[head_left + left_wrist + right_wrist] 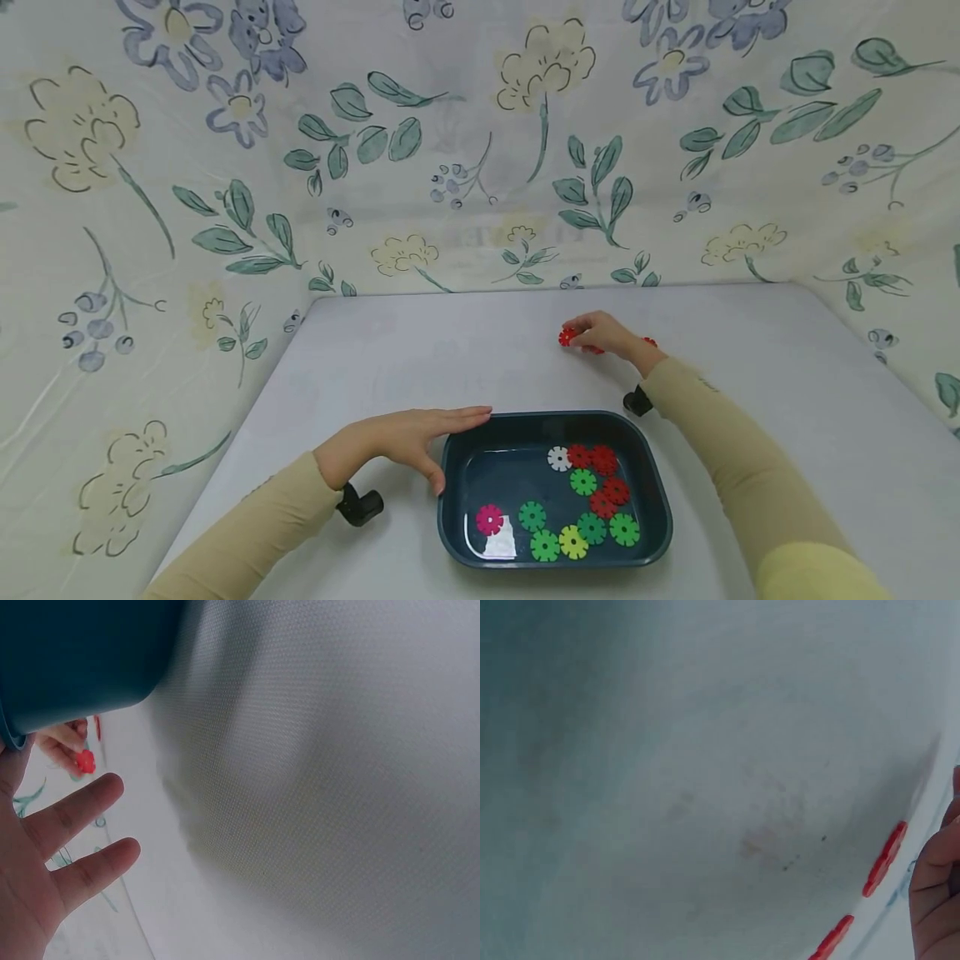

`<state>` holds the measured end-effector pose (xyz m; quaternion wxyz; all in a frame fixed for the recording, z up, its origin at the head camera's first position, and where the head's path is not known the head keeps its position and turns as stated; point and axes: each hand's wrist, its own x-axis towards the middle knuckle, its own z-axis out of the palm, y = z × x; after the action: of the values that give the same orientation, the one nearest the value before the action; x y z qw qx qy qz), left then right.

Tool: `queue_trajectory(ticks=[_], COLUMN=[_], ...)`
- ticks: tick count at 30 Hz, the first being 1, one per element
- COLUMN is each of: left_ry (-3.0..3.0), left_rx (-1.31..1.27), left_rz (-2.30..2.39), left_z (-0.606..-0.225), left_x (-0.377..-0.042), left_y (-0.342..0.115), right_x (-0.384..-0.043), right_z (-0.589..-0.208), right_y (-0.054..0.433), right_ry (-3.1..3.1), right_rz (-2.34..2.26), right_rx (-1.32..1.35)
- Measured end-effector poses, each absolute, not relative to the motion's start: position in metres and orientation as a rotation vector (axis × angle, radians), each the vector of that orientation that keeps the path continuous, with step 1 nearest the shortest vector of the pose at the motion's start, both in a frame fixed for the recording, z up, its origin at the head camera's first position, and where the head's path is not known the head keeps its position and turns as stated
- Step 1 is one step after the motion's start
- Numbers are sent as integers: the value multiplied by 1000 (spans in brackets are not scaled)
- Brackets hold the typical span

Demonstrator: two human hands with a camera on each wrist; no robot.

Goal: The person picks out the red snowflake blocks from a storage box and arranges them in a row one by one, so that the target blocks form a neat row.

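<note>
My right hand pinches a red notched plastic disc between thumb and fingers, over the far part of the table. A second red disc lies beneath that hand, and another shows behind the wrist. In the right wrist view two red discs lie on the table beside the hand. My left hand rests at the far left corner of a dark blue tray, fingers straight along the rim. Two spread fingers show below the tray wall in the left wrist view.
Inside the tray lie several green discs, several red ones, a white one, a yellow one and a pink one. A floral cloth hangs behind the white table.
</note>
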<state>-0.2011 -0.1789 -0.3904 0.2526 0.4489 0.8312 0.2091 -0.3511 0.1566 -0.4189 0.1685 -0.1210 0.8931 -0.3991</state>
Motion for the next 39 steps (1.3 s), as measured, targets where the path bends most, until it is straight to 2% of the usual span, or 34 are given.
queue_trajectory(ticks=[8, 23, 30, 39], left_ry=[2250, 2253, 2260, 2254], left_rx=[1223, 1231, 1244, 1232], left_rz=[581, 577, 570, 570], left_z=[-389, -388, -388, -388], left_x=[-200, -199, -199, -200], left_y=[-178, -178, -177, -178], right_x=[-354, -351, -353, -355], right_z=[-427, -423, -427, -421], right_y=[155, 156, 150, 152], right_ry=[2586, 2695, 2743, 2748], right_rz=[-1000, -879, -639, -598], right_rx=[-322, -417, -536, -531])
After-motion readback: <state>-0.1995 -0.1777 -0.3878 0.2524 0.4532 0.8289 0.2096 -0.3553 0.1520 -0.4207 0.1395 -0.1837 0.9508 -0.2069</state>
